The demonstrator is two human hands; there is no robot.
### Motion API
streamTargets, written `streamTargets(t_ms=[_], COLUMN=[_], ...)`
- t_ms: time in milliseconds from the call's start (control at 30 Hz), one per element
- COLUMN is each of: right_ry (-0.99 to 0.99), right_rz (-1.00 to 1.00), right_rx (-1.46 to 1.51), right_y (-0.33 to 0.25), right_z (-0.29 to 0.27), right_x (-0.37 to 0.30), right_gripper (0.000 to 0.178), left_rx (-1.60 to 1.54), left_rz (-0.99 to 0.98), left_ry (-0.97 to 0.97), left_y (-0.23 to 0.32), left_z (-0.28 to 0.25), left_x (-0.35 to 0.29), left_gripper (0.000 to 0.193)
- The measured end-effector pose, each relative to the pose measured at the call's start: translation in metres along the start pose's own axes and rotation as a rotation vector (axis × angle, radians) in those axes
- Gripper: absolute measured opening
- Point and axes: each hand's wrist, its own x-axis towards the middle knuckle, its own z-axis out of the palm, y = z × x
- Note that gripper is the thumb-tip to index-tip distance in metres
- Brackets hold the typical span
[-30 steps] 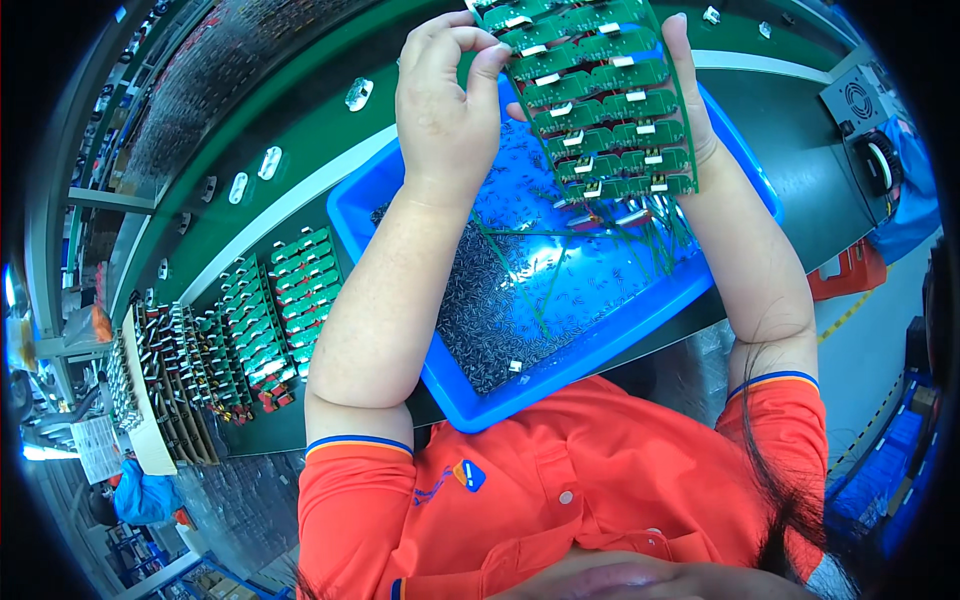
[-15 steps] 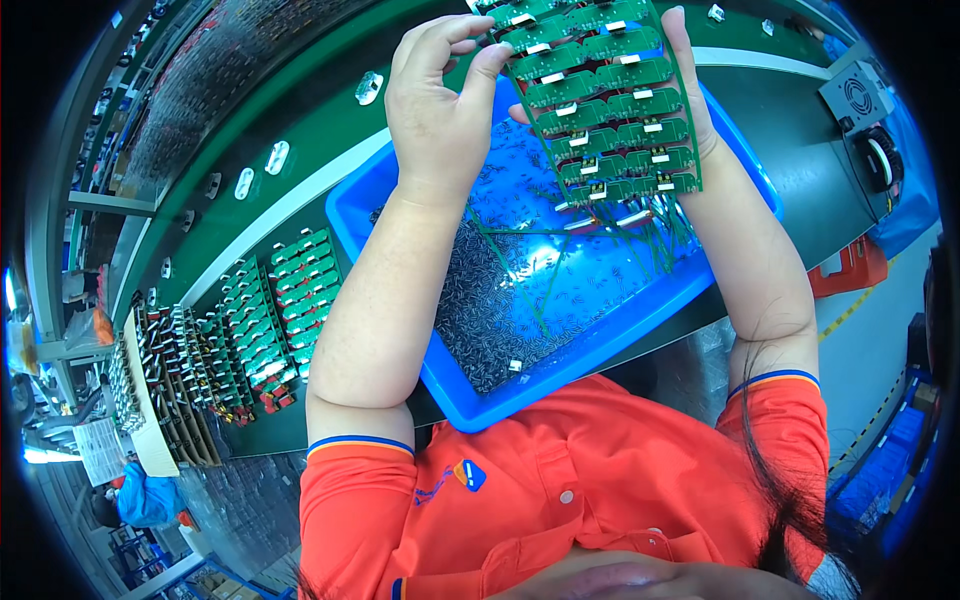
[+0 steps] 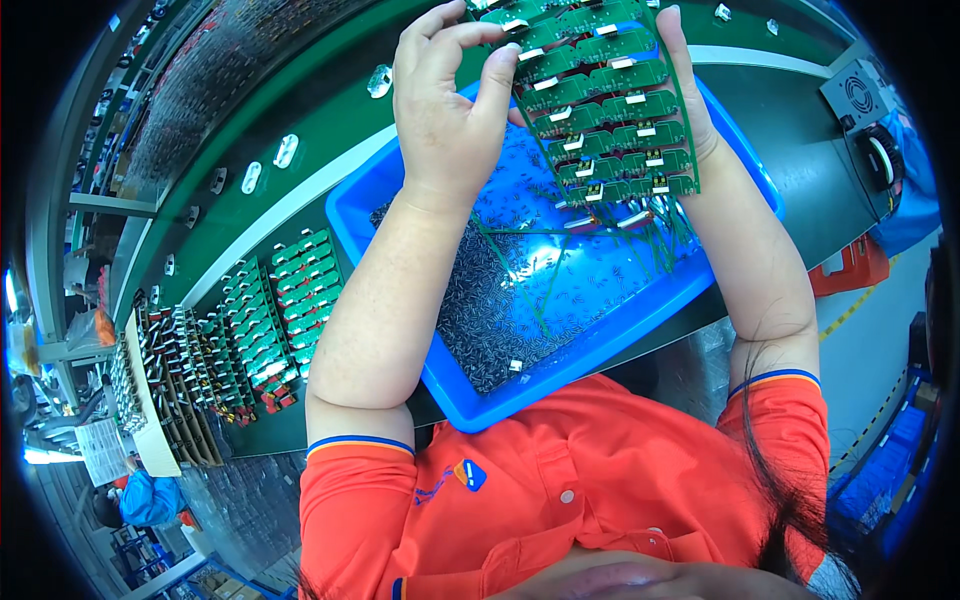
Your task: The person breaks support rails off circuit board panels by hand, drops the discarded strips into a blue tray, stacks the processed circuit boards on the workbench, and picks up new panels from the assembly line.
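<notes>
A panel of green circuit boards (image 3: 600, 110), with rows of white connectors, is held up over a blue tub (image 3: 470, 405). My right hand (image 3: 690, 90) grips its right edge, thumb upright along the side and the other fingers mostly behind it. At the upper left edge of the panel is my left hand (image 3: 450, 110), its thumb and index fingertips close together by a white connector. Anything between those fingertips is too small to make out. Many small dark metal pieces (image 3: 485, 345) lie in the tub, along with thin green strips (image 3: 550, 290) and a small white part (image 3: 515, 365).
More green board panels (image 3: 285, 310) stand in rows on the left, beside a cardboard piece (image 3: 150, 400). White parts (image 3: 286, 151) sit on a green belt (image 3: 330, 90) beyond the tub. A grey fan box (image 3: 857, 92) and a red crate (image 3: 850, 268) are at the right.
My left hand has shifted slightly right along with its fingertips at the panel's edge. The panel has tilted a little. White parts on the belt have moved slightly right and away.
</notes>
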Motion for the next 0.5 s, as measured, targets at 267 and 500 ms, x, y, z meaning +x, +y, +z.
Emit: streamTargets(t_ms=[267, 500], right_ry=[0.039, -0.011], right_rz=[0.039, 0.078], right_rx=[0.060, 0.123], right_y=[0.004, -0.002], right_z=[0.005, -0.005], right_x=[-0.002, -0.006], right_gripper=[0.094, 0.098], left_rx=[0.024, -0.035], left_rz=[-0.016, -0.042], left_ry=[0.040, 0.108], left_y=[0.004, 0.010], left_z=[0.001, -0.002], left_x=[-0.001, 0.001], left_gripper=[0.021, 0.019])
